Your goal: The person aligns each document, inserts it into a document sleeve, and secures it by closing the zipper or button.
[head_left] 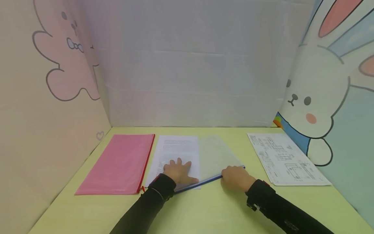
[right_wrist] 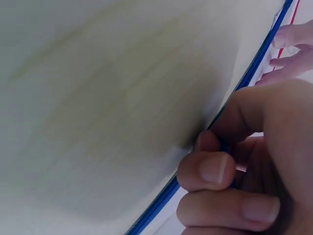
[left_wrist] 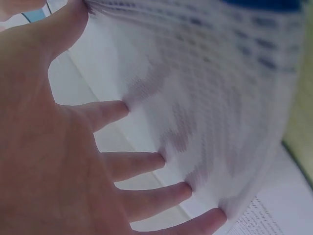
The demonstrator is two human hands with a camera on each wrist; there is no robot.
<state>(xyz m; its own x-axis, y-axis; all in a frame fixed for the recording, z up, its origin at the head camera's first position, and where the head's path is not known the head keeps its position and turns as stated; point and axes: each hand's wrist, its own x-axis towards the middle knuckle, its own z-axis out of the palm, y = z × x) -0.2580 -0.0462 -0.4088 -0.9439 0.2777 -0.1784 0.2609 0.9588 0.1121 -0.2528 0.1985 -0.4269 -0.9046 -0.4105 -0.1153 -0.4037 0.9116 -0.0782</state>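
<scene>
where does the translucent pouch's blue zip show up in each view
Head: the blue zip slants through the lower middle, rising rightward.
Left wrist: likely the blurred blue band at the top edge, right of centre.
Right wrist: diagonal from the bottom edge to the top right, gripped by the right hand.
Shared landmark: the left hand, in all three.

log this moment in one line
left hand: spread over printed page | right hand: grips blue edge of clear folder | nearby: pink folder left, drawings right
</scene>
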